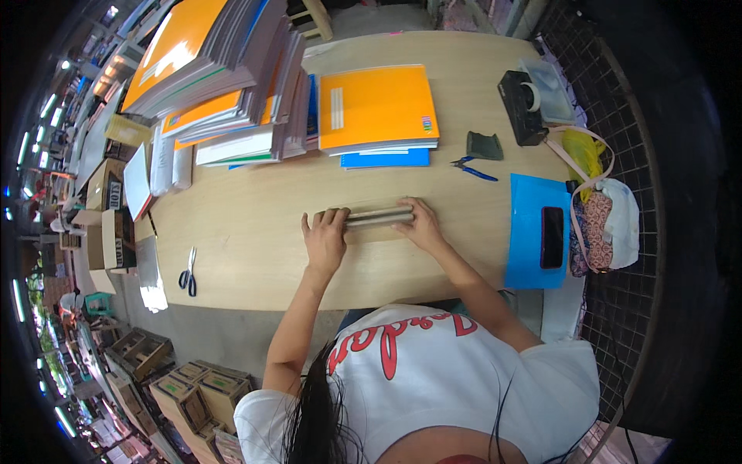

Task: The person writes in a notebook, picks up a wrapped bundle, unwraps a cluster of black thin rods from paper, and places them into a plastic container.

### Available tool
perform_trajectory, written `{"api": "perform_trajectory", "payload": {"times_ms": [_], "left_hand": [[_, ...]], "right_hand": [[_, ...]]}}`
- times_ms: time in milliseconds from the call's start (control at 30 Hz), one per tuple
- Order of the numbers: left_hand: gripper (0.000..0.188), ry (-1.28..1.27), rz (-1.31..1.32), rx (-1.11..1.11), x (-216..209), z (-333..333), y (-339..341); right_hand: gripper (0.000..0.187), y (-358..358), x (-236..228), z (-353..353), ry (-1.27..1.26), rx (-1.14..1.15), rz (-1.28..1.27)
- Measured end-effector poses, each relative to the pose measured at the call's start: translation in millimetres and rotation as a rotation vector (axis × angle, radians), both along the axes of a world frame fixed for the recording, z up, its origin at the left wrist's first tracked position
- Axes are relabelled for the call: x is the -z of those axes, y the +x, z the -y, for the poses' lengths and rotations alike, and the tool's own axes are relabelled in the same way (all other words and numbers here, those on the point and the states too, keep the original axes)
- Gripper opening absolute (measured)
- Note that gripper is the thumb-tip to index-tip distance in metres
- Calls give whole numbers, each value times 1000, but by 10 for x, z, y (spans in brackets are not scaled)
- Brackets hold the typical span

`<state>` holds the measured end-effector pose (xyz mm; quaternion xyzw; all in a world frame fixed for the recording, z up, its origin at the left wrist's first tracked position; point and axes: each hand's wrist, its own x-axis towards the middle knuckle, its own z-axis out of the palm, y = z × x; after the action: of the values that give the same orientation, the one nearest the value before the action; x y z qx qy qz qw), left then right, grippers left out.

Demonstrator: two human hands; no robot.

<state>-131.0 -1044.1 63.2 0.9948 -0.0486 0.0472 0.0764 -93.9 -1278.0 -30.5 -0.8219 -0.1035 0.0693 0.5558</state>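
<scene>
Over the middle of the table I grip a thin grey-brown stack (379,218) by its two ends. It shows edge-on as narrow light and dark strips, so I cannot make out its exact kind. My left hand (326,238) is closed on the left end, fingers curled over the top edge. At the right end my right hand (421,224) is closed too, with its fingertips on the upper edge. Beyond my hands lies a short pile of orange-covered notebooks (379,108) with a blue-covered one (385,158) at the bottom.
A tall notebook pile (224,93) leans at the far left. Scissors (188,272) lie near left. Blue-handled pliers (475,168), a dark green piece (485,145) and a black tape dispenser (522,108) are at right. A phone (552,237) rests on a blue folder (525,232).
</scene>
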Motion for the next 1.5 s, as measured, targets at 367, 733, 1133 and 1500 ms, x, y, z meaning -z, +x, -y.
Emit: {"api": "perform_trajectory", "payload": {"times_ms": [367, 733, 1133, 1500], "left_hand": [[61, -245, 12, 131, 54, -447, 142], [68, -466, 209, 285, 379, -278, -591], [15, -308, 199, -69, 470, -1561, -1093], [85, -232, 338, -824, 73, -4977, 435]], "right_hand": [[48, 65, -47, -288, -40, 56, 45], [40, 641, 265, 1373, -614, 659, 354], [33, 29, 280, 404, -227, 920, 404], [6, -910, -1211, -3019, 143, -357, 411]]}}
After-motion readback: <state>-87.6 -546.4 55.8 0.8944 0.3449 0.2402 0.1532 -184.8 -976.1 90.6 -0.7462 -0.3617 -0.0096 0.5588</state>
